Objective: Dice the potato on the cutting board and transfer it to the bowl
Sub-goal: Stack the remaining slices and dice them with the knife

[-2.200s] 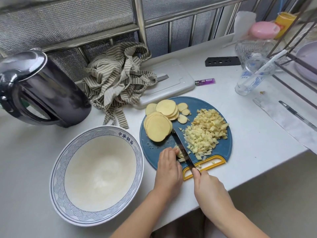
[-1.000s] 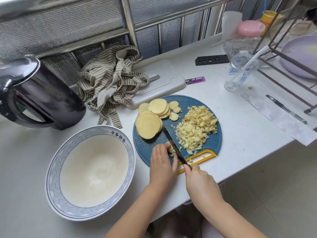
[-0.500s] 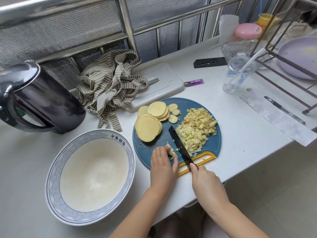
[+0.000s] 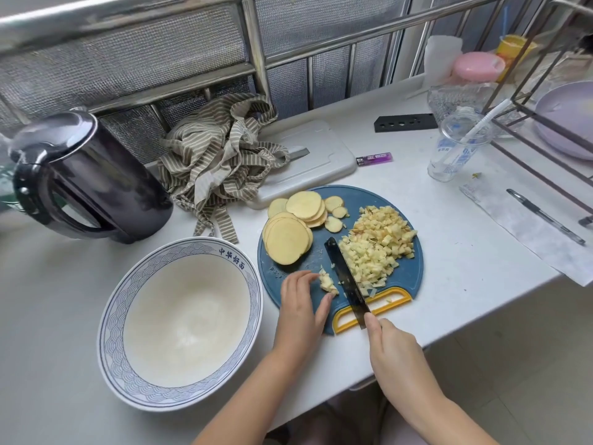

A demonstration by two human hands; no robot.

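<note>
1. My left forearm comes in from 7 o'clock, bare, angled toward 1 o'clock.
2. My left hand (image 4: 301, 306) lies palm down, wrist straight, knuckles up.
3. Its fingers (image 4: 300, 279) are loosely bent and close together, tips pointing to 1 o'clock; the thumb reaches out at 2 o'clock and touches a small heap of potato bits (image 4: 328, 283).
4. My right forearm comes in from 5 o'clock, also bare, angled toward 11 o'clock.
5. My right hand (image 4: 393, 351) is curled round the handle of the knife (image 4: 345, 277), back of the hand up, handle hidden inside the fist.
6. Its forefinger stretches forward toward 11 o'clock, along the blade's near end.
7. The two hands are near each other, not touching.
</note>
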